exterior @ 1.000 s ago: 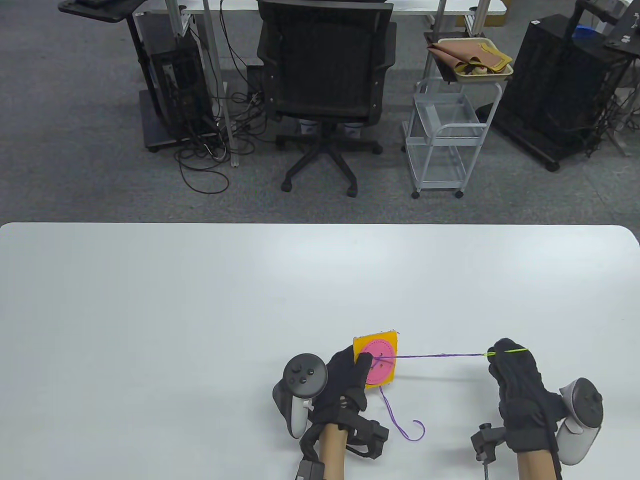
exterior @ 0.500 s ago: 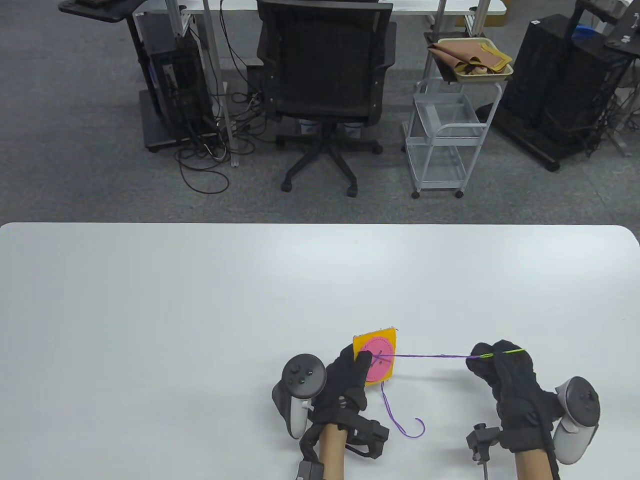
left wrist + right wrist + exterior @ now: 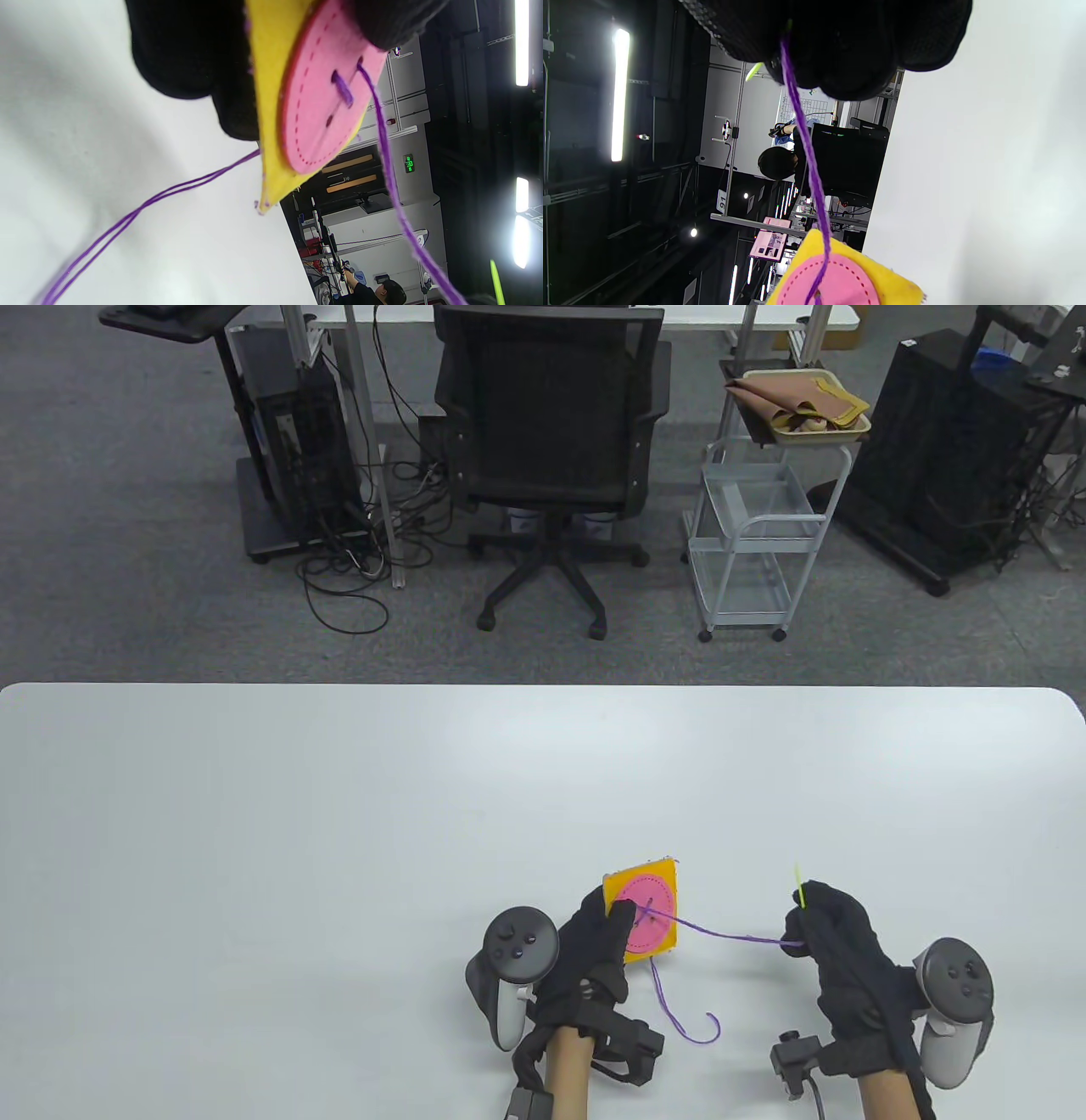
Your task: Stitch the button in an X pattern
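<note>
In the table view, low and right of centre, our black-gloved left hand (image 3: 594, 950) pinches the yellow felt square (image 3: 642, 918) bearing the round pink felt button (image 3: 646, 923), while our right hand (image 3: 836, 950) grips the thin lime-green needle (image 3: 798, 884), purple thread (image 3: 730, 937) sagging between; the left wrist view shows one stitch on the button; the right wrist view shows thread dropping from curled fingers (image 3: 848, 46)

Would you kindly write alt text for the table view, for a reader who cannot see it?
Over a white table, a gloved left hand holds a yellow felt square bearing a round pink button. Purple thread runs from the button to the gloved right hand, which pinches a yellow-green needle pointing up. A loose thread tail lies below the square.
</note>
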Demonstrator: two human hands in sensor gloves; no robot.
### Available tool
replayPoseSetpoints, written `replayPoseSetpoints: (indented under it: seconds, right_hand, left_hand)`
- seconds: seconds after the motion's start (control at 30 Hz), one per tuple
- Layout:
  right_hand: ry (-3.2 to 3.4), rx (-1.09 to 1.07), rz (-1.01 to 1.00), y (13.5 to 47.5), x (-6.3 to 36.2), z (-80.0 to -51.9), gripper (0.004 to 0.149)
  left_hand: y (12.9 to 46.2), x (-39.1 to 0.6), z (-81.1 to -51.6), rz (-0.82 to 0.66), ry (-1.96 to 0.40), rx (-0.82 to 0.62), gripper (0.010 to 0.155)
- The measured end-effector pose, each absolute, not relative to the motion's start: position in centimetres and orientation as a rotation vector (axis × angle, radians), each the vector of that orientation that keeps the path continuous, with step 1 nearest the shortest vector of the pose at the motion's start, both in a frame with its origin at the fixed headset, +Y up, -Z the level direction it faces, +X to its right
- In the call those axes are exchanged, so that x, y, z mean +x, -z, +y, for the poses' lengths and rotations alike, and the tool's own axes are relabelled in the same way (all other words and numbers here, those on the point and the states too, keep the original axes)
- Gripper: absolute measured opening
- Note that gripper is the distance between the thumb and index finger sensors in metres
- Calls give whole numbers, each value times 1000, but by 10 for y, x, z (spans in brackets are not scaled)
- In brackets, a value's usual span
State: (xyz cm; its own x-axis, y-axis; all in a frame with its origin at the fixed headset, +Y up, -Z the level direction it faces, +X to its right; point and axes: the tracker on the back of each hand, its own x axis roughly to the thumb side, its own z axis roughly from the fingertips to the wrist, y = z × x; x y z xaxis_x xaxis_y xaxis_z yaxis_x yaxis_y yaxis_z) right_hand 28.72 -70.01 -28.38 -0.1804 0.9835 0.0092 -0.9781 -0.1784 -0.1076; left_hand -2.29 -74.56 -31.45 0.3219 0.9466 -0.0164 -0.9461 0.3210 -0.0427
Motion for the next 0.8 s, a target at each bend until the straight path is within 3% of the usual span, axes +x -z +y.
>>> replayPoseSetpoints:
  seconds: [0.8]
  right_hand:
    - [-2136, 96, -84, 282, 238, -707, 38]
  left_hand:
    - [314, -11, -743, -81, -1264, -81, 46]
